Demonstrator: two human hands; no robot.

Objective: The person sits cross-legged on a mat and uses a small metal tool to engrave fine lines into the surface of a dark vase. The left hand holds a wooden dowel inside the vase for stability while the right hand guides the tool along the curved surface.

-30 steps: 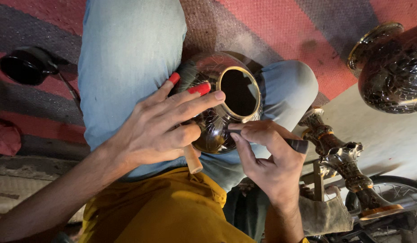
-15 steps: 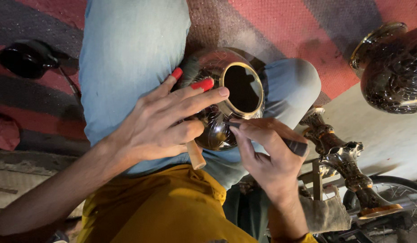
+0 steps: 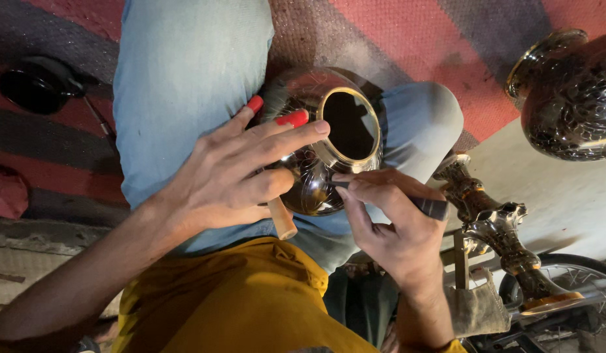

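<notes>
Item, centre of the frame: a round metal pot [image 3: 316, 176], dark and shiny with fine engraved lines, brass-rimmed mouth turned toward the camera, resting on the lap between two knees in light blue trousers [image 3: 185, 85]. Left hand [image 3: 231, 176]: spread wide over the pot's left flank, fingers extended to the rim, red tips on two of them; a short wooden handle [image 3: 281, 219] shows below the palm, and whether the hand grips it cannot be told. Right hand [image 3: 394, 229]: closed on a slim dark tool [image 3: 427, 207], thumb and forefinger pinched at its tip, which touches the pot just under the rim. Lower centre: a mustard-yellow garment [image 3: 237, 301]. Upper right: a large dark engraved vase [image 3: 571, 98]. Right of the hands: an ornate metal stand [image 3: 492, 225]. Upper left: a black object [image 3: 34, 85] on the red striped rug [image 3: 447, 39].
</notes>
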